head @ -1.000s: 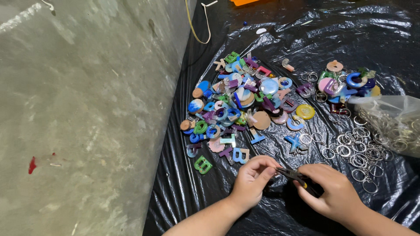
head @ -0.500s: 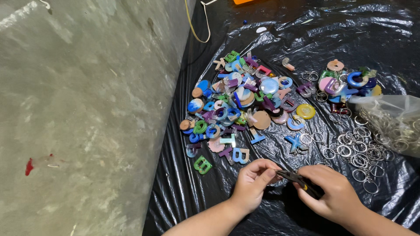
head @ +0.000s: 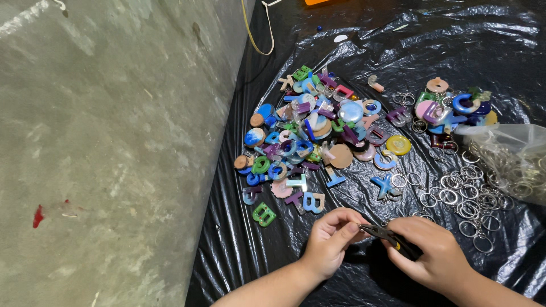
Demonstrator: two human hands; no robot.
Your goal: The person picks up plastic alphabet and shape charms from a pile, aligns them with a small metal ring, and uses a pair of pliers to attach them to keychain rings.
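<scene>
My left hand [head: 331, 240] pinches something tiny at the tip of small dark pliers [head: 382, 233], which my right hand [head: 433, 256] grips by the handles. Both hands work low over a black plastic sheet [head: 392, 34]. Just above them lies a heap of colourful resin letter and disc charms [head: 318, 136]. A green letter charm [head: 264, 214] and a blue one [head: 313, 201] lie nearest my left hand. What my left fingers hold is too small to make out.
Loose metal key rings [head: 462, 190] are scattered right of the hands, below a clear plastic bag [head: 506, 156] of more rings. A second small charm pile [head: 449, 108] sits upper right. Bare concrete floor [head: 102, 142] lies left; a yellow cord [head: 257, 40] runs at top.
The hands stay at the same spot; the fingers and pliers have shifted only slightly.
</scene>
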